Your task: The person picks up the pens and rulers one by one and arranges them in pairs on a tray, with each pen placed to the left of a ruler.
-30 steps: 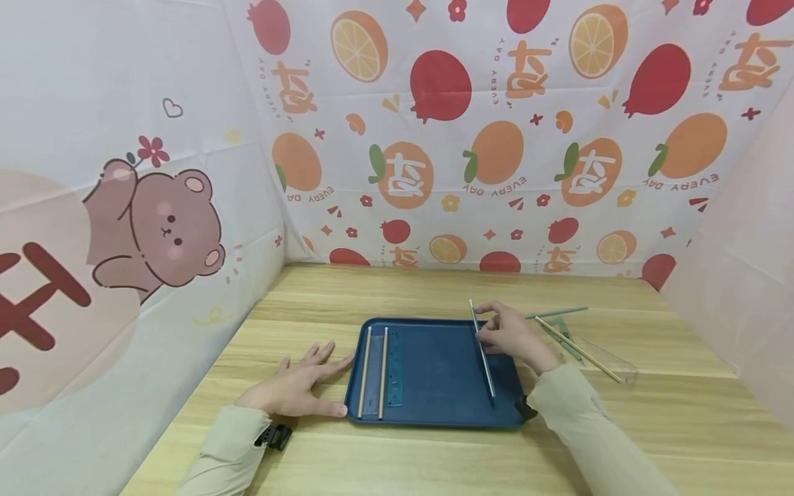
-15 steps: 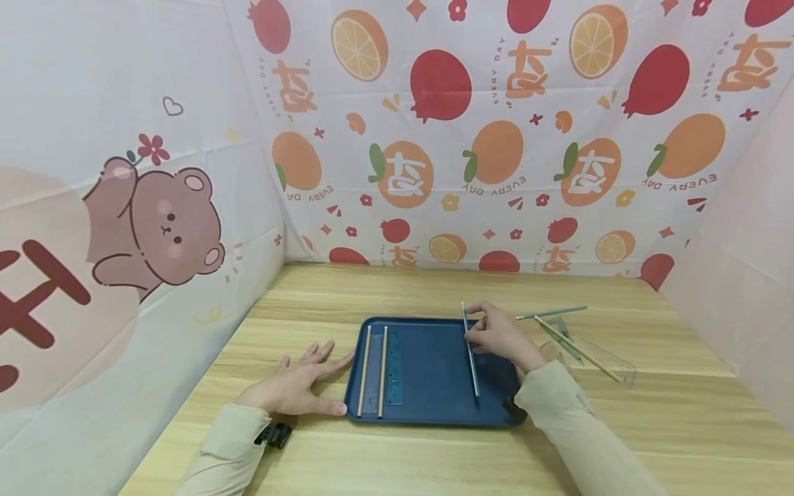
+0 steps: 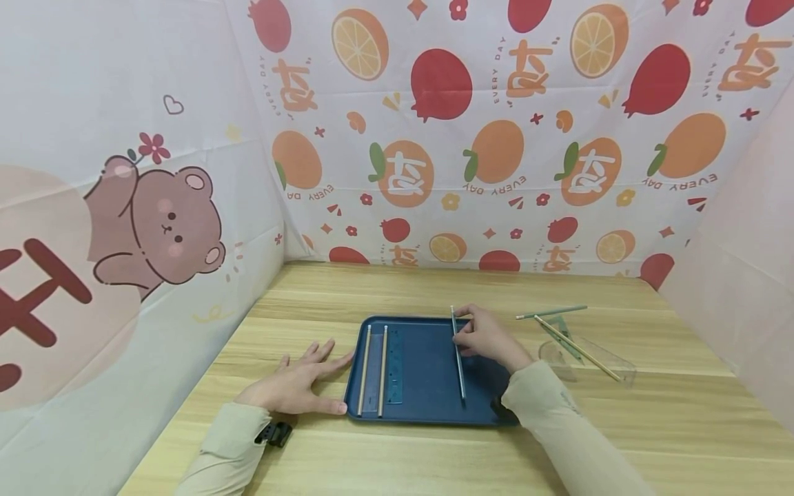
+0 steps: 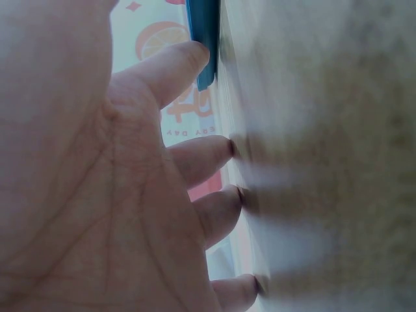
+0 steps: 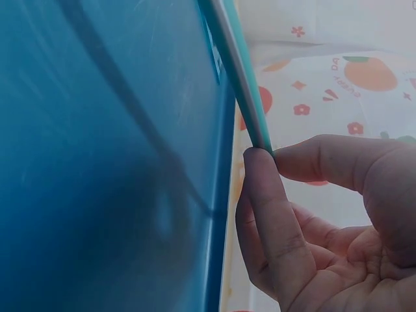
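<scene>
In the head view my right hand (image 3: pixel 490 341) pinches a green pencil (image 3: pixel 460 372) between thumb and fingers, over the right part of a blue tray (image 3: pixel 428 413). The right wrist view shows the pencil (image 5: pixel 237 71) slanting up from the fingertips, its shadow falling on the tray. My left hand (image 3: pixel 294 389) lies spread on the table at the tray's left, with the thumb touching the tray edge. At the tray's left side, a gold pencil (image 3: pixel 364 372), a clear ruler (image 3: pixel 373 379), a second gold pencil (image 3: pixel 382 372) and a blue-green ruler (image 3: pixel 395 372) lie side by side.
Right of the tray, another green pencil (image 3: pixel 555 312) lies on the wooden table (image 3: pixel 670 413). Near it a gold pencil (image 3: pixel 586 355) crosses a green set square (image 3: pixel 567 339), beside clear plastic pieces (image 3: pixel 628 375). Printed cloth (image 3: pixel 484 220) stands behind.
My right hand has moved left over the tray with the green pencil, which stands a little closer to the rulers. The left hand has stayed in place.
</scene>
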Demonstrator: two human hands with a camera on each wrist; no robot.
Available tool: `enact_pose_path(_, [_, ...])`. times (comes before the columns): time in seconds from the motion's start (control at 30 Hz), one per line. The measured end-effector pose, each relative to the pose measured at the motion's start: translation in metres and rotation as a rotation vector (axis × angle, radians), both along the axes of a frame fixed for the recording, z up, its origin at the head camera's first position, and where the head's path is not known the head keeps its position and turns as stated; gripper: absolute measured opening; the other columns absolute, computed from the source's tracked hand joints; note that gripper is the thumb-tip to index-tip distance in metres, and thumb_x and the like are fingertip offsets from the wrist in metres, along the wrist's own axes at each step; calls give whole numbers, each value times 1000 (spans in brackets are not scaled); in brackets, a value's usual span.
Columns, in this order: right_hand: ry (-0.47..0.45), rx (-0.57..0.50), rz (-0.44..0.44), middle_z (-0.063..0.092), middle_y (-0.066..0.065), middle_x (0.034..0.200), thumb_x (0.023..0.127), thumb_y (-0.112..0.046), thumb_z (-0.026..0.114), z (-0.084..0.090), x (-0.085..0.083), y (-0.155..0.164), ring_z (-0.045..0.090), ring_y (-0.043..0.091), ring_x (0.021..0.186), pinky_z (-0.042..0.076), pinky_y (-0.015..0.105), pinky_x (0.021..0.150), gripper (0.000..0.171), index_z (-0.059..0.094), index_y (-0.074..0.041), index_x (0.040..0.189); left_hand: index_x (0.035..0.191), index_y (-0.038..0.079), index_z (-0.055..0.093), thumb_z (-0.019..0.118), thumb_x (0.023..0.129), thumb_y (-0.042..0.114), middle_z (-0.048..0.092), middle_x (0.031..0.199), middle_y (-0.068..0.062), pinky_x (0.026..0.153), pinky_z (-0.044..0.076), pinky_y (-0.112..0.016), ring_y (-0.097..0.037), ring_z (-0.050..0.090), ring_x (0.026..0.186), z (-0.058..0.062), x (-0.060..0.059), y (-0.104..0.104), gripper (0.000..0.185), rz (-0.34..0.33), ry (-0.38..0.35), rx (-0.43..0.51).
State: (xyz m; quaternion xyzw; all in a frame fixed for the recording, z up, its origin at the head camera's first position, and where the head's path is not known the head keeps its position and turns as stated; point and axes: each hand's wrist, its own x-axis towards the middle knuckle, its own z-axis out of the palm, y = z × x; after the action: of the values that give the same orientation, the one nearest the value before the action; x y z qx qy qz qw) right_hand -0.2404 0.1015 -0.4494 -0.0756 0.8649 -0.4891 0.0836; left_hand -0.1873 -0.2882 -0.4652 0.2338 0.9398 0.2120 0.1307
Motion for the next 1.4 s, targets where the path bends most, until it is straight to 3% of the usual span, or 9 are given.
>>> enact_pose_path(0.8, [-30, 28, 4, 66, 11, 83, 96, 0, 73, -7, -1, -42, 72, 19, 67, 67, 35, 70, 52, 56, 0, 145, 168, 31, 40, 81, 86, 67, 15, 179, -26, 113, 2, -93, -57, 10, 163, 0, -1, -1, 98, 1, -5, -4])
enact_pose_path(1.07, [-54, 44, 12, 66, 13, 91, 96, -1, 72, -9, 1, -55, 74, 20, 69, 67, 36, 71, 51, 56, -1, 145, 168, 31, 40, 81, 86, 66, 15, 179, -26, 113, 2, -93, -57, 9, 164, 1, 0, 1, 98, 3, -17, 3])
enact_pose_path(1.4, [-57, 57, 37, 69, 12, 88, 96, -1, 71, -10, -2, -71, 74, 18, 67, 67, 34, 68, 51, 56, 1, 144, 168, 29, 40, 81, 86, 66, 15, 178, -27, 113, 2, -93, -57, 9, 163, 2, 0, 1, 98, 3, -19, 3])
